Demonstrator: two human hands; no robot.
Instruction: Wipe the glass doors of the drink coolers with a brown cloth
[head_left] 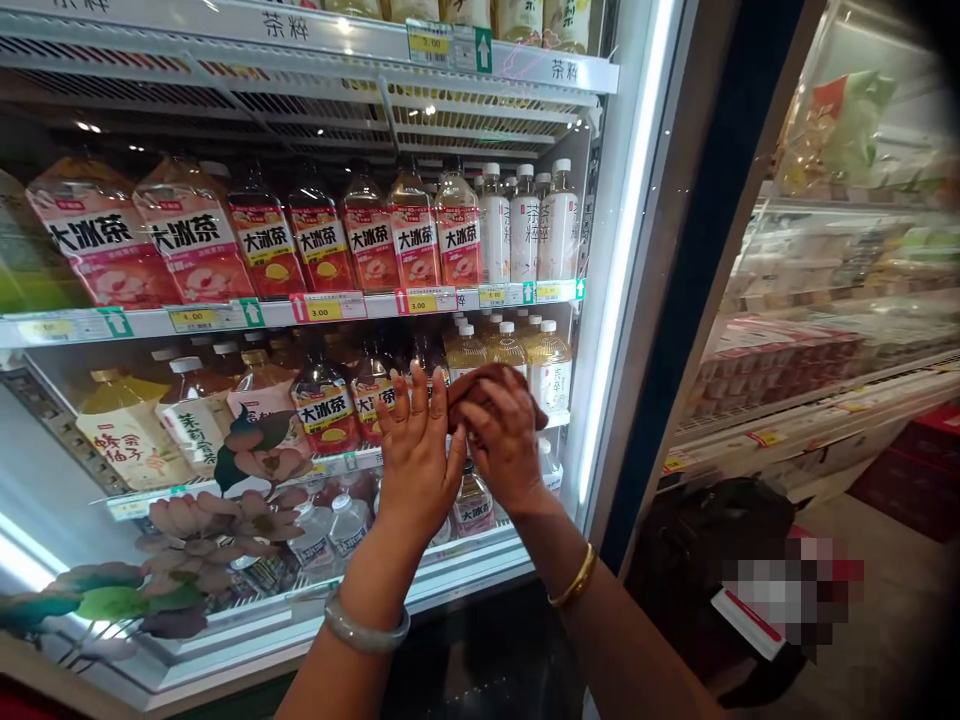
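Clamped in the right hand [504,440], a brown cloth [487,385] bunches up at the middle of the frame, its upper fold showing above the curled fingers [480,415]. Beside it, touching, the left hand [416,455] is spread flat with its fingers apart and pointing up, holding nothing, its palm toward the open fridge [622,250]. The cloth sits just right of the left fingertips and in front of the middle shelf [345,462] of drink bottles. One cloth is in view. Each wrist carries one bangle: a pale one [366,628] on the left, a gold one [574,578] on the right. Across the upper shelf stand seven tea bottles with pink labels [322,240] and, to their right, a cluster of white-capped pale bottles [525,225] whose exact number I cannot tell. A dark bag [705,540] lies at lower right.
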